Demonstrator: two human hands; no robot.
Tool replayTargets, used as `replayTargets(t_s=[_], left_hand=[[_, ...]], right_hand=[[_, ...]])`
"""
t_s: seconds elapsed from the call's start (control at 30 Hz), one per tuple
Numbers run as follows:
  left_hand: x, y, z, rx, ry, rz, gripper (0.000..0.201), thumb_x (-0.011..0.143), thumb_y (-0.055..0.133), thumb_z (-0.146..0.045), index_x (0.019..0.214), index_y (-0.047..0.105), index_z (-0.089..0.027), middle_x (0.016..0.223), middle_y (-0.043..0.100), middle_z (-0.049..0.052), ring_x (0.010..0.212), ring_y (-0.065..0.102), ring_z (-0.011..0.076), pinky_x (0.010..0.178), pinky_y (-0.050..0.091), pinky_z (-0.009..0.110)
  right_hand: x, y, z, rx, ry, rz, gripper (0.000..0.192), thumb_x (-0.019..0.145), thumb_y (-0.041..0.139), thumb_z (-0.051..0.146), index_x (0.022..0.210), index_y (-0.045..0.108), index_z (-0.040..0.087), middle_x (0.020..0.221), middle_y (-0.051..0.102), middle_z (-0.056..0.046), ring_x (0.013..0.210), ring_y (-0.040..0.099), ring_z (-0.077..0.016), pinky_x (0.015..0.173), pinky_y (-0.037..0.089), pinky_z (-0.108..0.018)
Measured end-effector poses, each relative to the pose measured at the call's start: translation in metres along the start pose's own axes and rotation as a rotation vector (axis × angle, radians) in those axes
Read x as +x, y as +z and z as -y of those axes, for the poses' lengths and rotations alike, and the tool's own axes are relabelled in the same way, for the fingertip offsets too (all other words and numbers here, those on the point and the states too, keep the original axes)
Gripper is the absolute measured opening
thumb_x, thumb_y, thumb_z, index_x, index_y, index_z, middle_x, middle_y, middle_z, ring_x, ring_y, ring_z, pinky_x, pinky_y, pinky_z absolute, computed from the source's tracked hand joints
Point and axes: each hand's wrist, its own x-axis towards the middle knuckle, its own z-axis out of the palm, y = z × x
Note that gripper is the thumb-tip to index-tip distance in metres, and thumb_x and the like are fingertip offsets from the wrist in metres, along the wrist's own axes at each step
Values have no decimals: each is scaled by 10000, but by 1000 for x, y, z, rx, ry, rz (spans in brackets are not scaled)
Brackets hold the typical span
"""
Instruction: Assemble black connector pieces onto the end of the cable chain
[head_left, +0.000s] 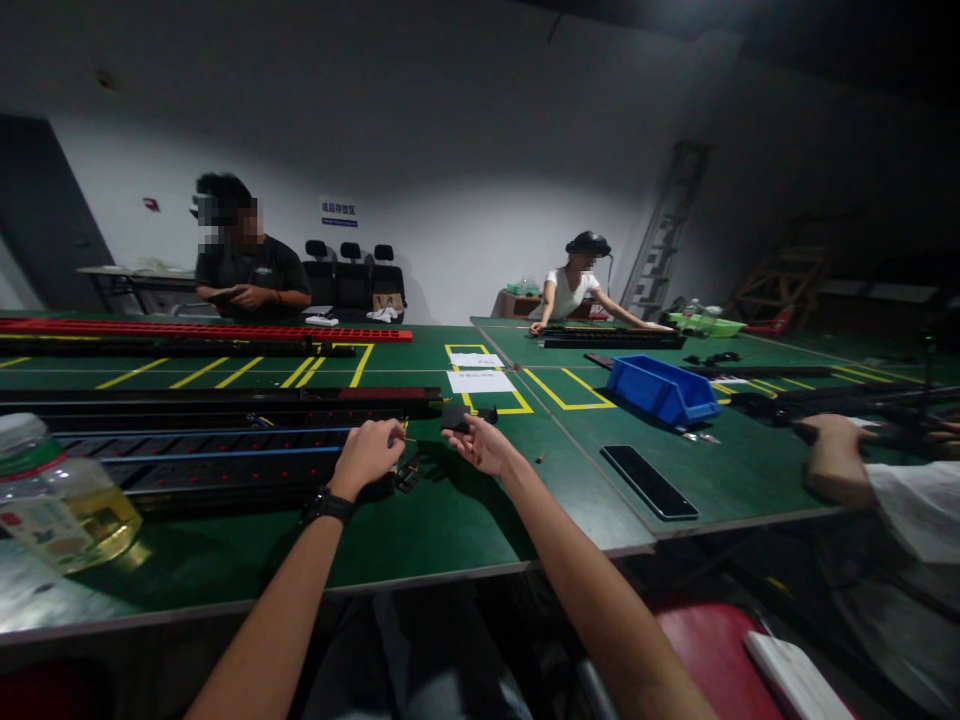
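Black part (455,416) sits pinched in the right hand (482,446); the left hand (369,455), clenched on something too small to tell, rests at the rail (225,455) end. Judgement: keep both close, align before pressing. Blue bin (660,388), contents unseen; bottle (52,495) holds yellow liquid

Two own hands, left (367,455) and right (480,445), at 12 o'clock on the desk (450,520), one blue bin (660,390) at 2 o'clock, one phone (649,482), one bottle (52,495) at 9 o'clock, two paper sheets (478,380), three other people, three black chairs (352,270)
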Motion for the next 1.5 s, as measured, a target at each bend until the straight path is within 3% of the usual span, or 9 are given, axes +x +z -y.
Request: replayTargets(t_s=[0.13,0.23,0.3,0.47,0.57,0.67,0.83,1.1,1.5], left_hand=[[0,0,0,7,-1,-5,261,919,501,-277,1027,738,-267,1101,782,49,1087,674,265,963,476,381],[0,2,2,17,2,-13,257,921,501,-282,1021,738,-270,1080,784,47,1075,681,265,952,482,378],[1,4,3,18,6,-19,255,920,501,-282,1019,736,-272,1079,784,45,1071,684,263,950,485,376],[1,5,3,17,12,-22,255,913,500,-276,1019,731,-261,1082,784,49,1064,687,271,942,489,389],[0,3,2,20,3,-17,253,909,509,-273,1028,732,-265,1090,785,46,1080,685,260,953,486,373],[0,2,1,14,-2,-15,258,911,509,-270,1038,734,-269,1095,786,43,1091,683,253,965,482,366],[0,4,2,11,7,-27,259,907,504,-266,1036,729,-268,1082,786,44,1077,687,258,957,486,372],[-1,4,1,17,7,-30,259,901,495,-262,1028,722,-267,1065,789,41,1068,691,267,931,485,377],[-2,1,-3,5,-13,-15,259,903,492,-259,1019,723,-260,1083,786,39,1078,682,265,933,474,377]], right_hand=[[-1,1,-2,-44,74,59,340,1101,397,370,1107,615,109,916,785,-122,575,687,-100,433,493,-132],[3,1,-10,-214,-8,46,184,1053,477,259,996,605,140,935,795,-118,565,669,-99,405,431,-132],[6,1,-18,-393,-99,21,138,1004,559,241,888,581,169,880,797,-92,524,633,-94,389,378,-132],[14,-1,-32,-920,-395,37,315,984,579,350,717,603,185,650,719,-14,427,470,-85,431,302,-177],[14,-1,-35,-1211,-638,-13,419,982,570,403,632,628,181,572,628,15,509,489,-113,538,327,-213],[11,1,-36,-1385,-757,-79,421,997,558,419,671,689,185,632,609,10,620,538,-144,619,350,-233],[1,11,-41,-1528,-812,-137,252,1011,577,381,1061,804,283,963,666,-31,859,624,-170,750,423,-234],[0,15,-48,-1680,-747,-61,324,1009,612,382,1307,731,335,1111,667,-46,1001,644,-196,864,468,-254],[9,9,-44,-1660,-755,-1,239,987,653,277,1172,804,265,998,694,-57,913,644,-173,794,456,-241]])
